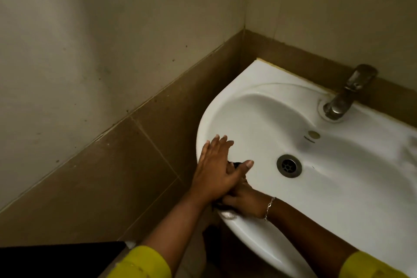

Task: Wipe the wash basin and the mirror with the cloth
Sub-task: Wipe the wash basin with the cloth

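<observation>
Right hand [246, 204] round cloth [235, 164], along basin rim [248, 230]

Wash basin [259, 119] bowl open around the drain [289, 165]; tap [347, 95] stands on the back rim, tiled walls [158, 142] crowd the back and left edges.

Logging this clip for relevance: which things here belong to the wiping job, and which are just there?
Job: wash basin; cloth, mostly hidden under the hands; left hand, flat on it; right hand, gripping it. No mirror in view.
Just there: tap; bracelet; wall tiles.
</observation>
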`<state>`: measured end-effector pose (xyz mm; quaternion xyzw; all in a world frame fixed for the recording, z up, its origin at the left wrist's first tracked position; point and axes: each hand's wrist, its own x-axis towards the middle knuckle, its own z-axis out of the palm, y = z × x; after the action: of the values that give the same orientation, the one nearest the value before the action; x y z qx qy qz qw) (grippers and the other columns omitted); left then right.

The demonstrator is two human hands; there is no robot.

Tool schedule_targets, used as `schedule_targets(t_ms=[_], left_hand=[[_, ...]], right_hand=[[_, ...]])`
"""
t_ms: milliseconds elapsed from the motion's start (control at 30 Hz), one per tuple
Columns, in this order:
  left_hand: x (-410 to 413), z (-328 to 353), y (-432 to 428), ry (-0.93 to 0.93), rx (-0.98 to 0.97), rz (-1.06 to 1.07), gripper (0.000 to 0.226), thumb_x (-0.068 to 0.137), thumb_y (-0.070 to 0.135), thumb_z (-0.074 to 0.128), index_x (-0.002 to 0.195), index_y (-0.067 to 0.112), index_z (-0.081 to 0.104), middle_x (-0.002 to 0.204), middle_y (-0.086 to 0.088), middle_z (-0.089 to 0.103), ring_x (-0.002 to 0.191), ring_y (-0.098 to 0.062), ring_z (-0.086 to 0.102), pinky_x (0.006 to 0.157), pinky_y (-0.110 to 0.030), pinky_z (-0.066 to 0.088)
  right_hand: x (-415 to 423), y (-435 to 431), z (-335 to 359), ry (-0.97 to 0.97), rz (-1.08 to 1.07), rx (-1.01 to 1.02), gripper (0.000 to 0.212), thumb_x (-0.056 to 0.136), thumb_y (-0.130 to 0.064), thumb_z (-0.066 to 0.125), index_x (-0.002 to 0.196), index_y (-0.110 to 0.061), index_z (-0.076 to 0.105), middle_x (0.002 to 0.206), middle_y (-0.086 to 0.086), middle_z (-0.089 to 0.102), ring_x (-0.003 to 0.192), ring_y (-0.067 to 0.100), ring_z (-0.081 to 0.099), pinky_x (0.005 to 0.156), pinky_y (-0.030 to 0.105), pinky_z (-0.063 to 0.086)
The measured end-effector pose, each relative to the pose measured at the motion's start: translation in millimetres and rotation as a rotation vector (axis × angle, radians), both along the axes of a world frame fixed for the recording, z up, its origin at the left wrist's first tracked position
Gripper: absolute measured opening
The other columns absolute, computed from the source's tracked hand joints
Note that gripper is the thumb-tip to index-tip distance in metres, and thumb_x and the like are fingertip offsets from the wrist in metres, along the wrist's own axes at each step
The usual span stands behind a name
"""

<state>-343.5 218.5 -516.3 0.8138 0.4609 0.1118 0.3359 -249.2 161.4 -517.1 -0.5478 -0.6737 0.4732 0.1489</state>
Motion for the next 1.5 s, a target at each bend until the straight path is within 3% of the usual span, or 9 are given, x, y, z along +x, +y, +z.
schedule_targets(t_ms=[167, 300, 533, 867, 1100, 1300, 1400, 1467, 1500], left_hand=[[10.8, 5.7, 17.2, 0.164, 0.051, -0.080, 0.096, 0.073, 0.078, 0.026, 0.149, 0.020, 0.033, 0.163, -0.002, 0.018, 0.152, -0.013, 0.003, 0.122, -0.032, -0.003], [14.4, -0.2, 22.4, 0.394, 0.225, -0.185, 0.110, 0.065, 0.081, 0.002, 0.149, 0.016, 0.034, 0.162, -0.005, 0.023, 0.152, -0.016, 0.008, 0.122, -0.035, -0.005], [17.7, 1.0, 22.9, 0.641, 0.289, -0.278, 0.094, 0.083, 0.077, 0.013, 0.149, 0.012, 0.030, 0.162, -0.010, 0.020, 0.152, -0.023, 0.004, 0.122, -0.042, -0.009], [18.3, 3.8, 23.6, 0.699, 0.300, -0.297, 0.077, 0.095, 0.064, 0.032, 0.150, 0.010, 0.028, 0.162, -0.013, 0.020, 0.152, -0.025, 0.004, 0.121, -0.043, -0.009], [20.2, 3.2, 22.4, 0.728, 0.310, -0.288, 0.077, 0.095, 0.064, 0.033, 0.150, 0.010, 0.029, 0.161, -0.012, 0.021, 0.152, -0.024, 0.006, 0.122, -0.042, -0.007], [21.4, 1.5, 22.1, 0.735, 0.315, -0.279, 0.077, 0.094, 0.064, 0.033, 0.150, 0.011, 0.030, 0.161, -0.012, 0.022, 0.152, -0.024, 0.007, 0.122, -0.042, -0.006], [21.4, 1.2, 21.8, 0.716, 0.327, -0.272, 0.076, 0.095, 0.063, 0.034, 0.149, 0.011, 0.031, 0.161, -0.011, 0.023, 0.152, -0.023, 0.008, 0.122, -0.041, -0.006], [21.5, 1.0, 21.0, 0.705, 0.327, -0.268, 0.075, 0.095, 0.063, 0.033, 0.149, 0.011, 0.031, 0.161, -0.011, 0.023, 0.152, -0.022, 0.008, 0.122, -0.041, -0.006], [21.6, 0.9, 20.7, 0.700, 0.328, -0.265, 0.075, 0.095, 0.063, 0.033, 0.149, 0.011, 0.031, 0.161, -0.010, 0.023, 0.152, -0.022, 0.008, 0.122, -0.041, -0.006]], right_hand=[[11.8, -24.1, -16.6, -0.044, 0.039, 0.019, 0.104, 0.062, -0.087, 0.026, 0.141, -0.033, -0.014, 0.154, -0.004, -0.017, 0.141, 0.016, -0.018, 0.117, 0.046, 0.003], [21.6, -46.5, -13.0, -0.085, 0.099, -0.089, 0.108, 0.042, -0.097, 0.011, 0.121, -0.038, -0.032, 0.145, -0.008, -0.031, 0.136, 0.016, -0.027, 0.116, 0.040, -0.006], [45.1, -81.4, -10.6, -0.135, 0.111, -0.144, 0.110, 0.041, -0.097, 0.012, 0.123, -0.038, -0.029, 0.142, -0.016, -0.025, 0.134, 0.003, -0.021, 0.115, 0.030, -0.004], [89.6, -131.4, 4.1, -0.263, 0.143, -0.171, 0.081, 0.054, -0.092, 0.011, 0.124, -0.058, -0.011, 0.143, -0.021, -0.014, 0.135, -0.004, -0.011, 0.112, 0.021, -0.003], [138.0, -164.1, 21.3, -0.461, 0.198, -0.157, 0.088, 0.053, -0.092, -0.003, 0.133, -0.053, -0.002, 0.143, -0.028, -0.001, 0.134, -0.009, 0.001, 0.114, 0.023, 0.007], [193.5, -172.7, 29.5, -0.738, 0.318, -0.112, 0.100, 0.047, -0.086, -0.024, 0.136, -0.048, 0.001, 0.140, -0.028, -0.008, 0.130, -0.008, -0.009, 0.105, 0.018, -0.004], [227.1, -163.1, 31.1, -0.945, 0.449, 0.065, 0.084, 0.072, -0.074, -0.016, 0.135, -0.044, 0.031, 0.146, -0.019, 0.020, 0.134, -0.003, 0.019, 0.106, 0.020, -0.003], [250.1, -152.9, 31.2, -1.141, 0.487, 0.165, 0.067, 0.092, -0.058, 0.000, 0.116, -0.039, 0.059, 0.124, -0.012, 0.060, 0.114, 0.008, 0.056, 0.108, 0.024, 0.001], [262.2, -148.4, 27.6, -1.202, 0.526, 0.204, 0.065, 0.094, -0.054, 0.004, 0.110, -0.036, 0.064, 0.114, -0.010, 0.066, 0.109, 0.013, 0.061, 0.109, 0.026, 0.002]])
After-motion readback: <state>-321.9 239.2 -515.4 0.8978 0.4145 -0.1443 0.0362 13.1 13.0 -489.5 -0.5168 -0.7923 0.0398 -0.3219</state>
